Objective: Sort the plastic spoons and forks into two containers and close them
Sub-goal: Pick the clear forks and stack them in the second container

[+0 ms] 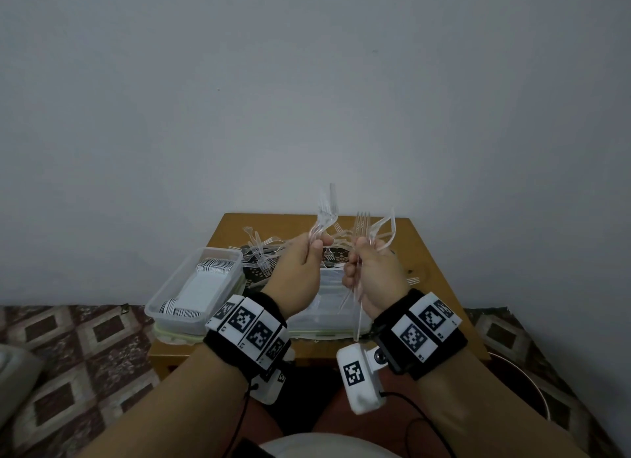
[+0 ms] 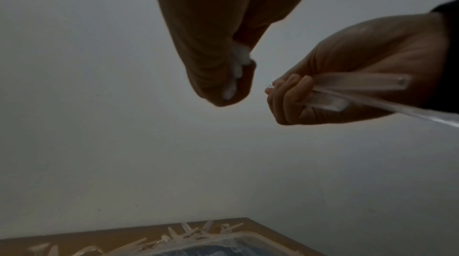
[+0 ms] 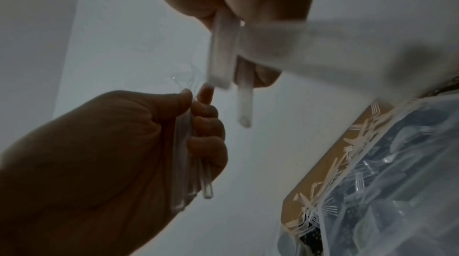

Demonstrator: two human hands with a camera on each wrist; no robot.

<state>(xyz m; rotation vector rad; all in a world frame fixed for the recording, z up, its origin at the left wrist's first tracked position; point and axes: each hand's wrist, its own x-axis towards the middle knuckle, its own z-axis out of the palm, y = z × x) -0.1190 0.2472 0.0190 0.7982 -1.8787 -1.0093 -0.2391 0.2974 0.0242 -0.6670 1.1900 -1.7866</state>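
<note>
In the head view both hands are raised above a small wooden table (image 1: 430,252). My left hand (image 1: 317,246) grips a bunch of clear plastic forks (image 1: 324,211) by the handles, tines up. My right hand (image 1: 358,256) grips another bunch of clear forks (image 1: 363,223), their long handles hanging below the fist. The right wrist view shows the left hand (image 3: 198,115) curled round clear handles (image 3: 186,162). A clear container (image 1: 164,307) at the left holds white spoons (image 1: 211,270). A second clear container (image 1: 317,328) lies under the hands. Loose clear forks (image 1: 263,249) are piled behind it.
The table stands against a plain grey wall. A dark patterned cloth (image 1: 256,276) lies under the fork pile. Patterned carpet (image 1: 85,338) covers the floor on both sides. A round metal basin (image 1: 532,386) sits at the right, beside my knees.
</note>
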